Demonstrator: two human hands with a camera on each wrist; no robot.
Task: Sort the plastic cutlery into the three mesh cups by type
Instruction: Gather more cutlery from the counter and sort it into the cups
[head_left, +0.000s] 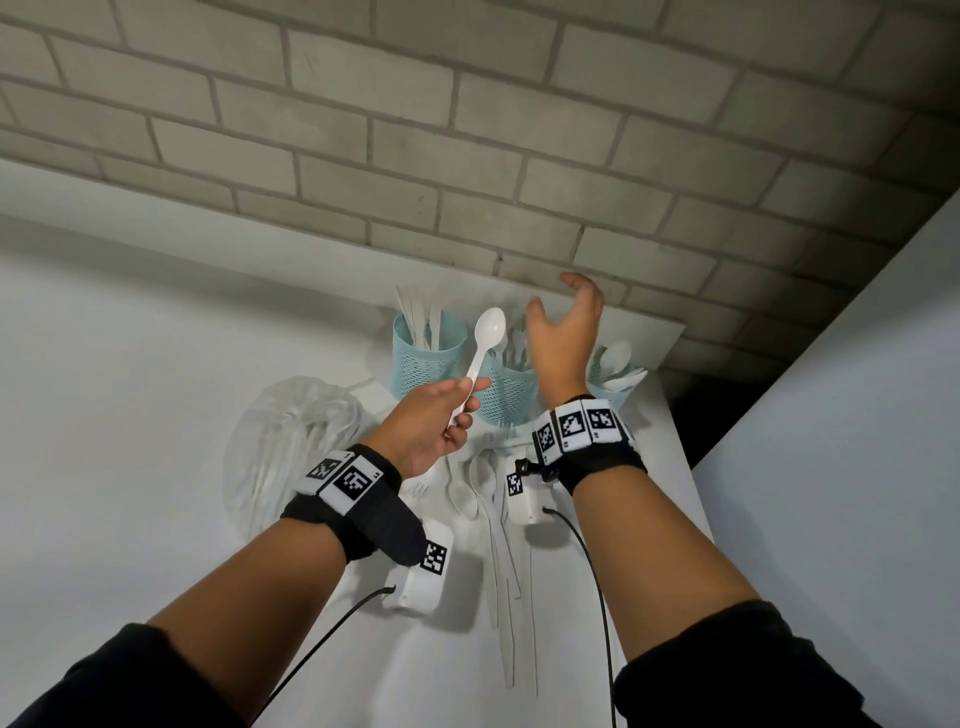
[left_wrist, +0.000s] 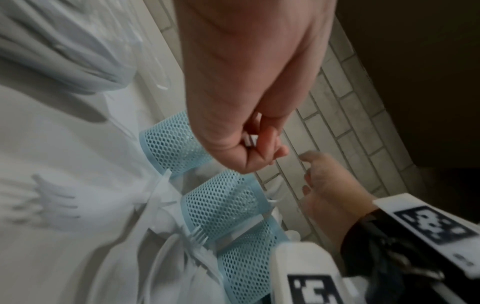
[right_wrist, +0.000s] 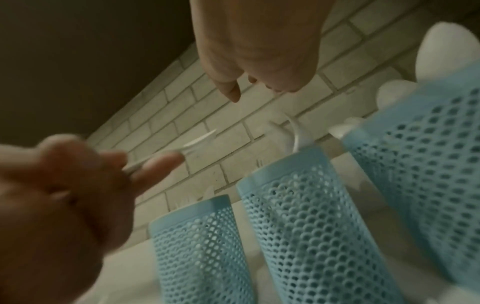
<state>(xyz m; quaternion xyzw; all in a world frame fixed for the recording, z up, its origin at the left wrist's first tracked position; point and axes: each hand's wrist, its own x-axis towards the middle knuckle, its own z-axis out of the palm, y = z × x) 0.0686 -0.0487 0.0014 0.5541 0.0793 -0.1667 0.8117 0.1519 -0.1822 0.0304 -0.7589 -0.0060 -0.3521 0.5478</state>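
Note:
My left hand pinches the handle of a white plastic spoon, bowl up, in front of the left and middle cups. Three light blue mesh cups stand by the brick wall: the left cup holds knives, the middle cup holds forks, the right cup holds spoons. My right hand hovers open above the middle and right cups, holding nothing. In the right wrist view its fingers hang relaxed over the cups. Loose white cutlery lies on the table below my wrists.
A crumpled clear plastic bag lies left of the loose cutlery. The grey brick wall rises right behind the cups. The white table ends at an edge on the right, with a dark gap beyond it.

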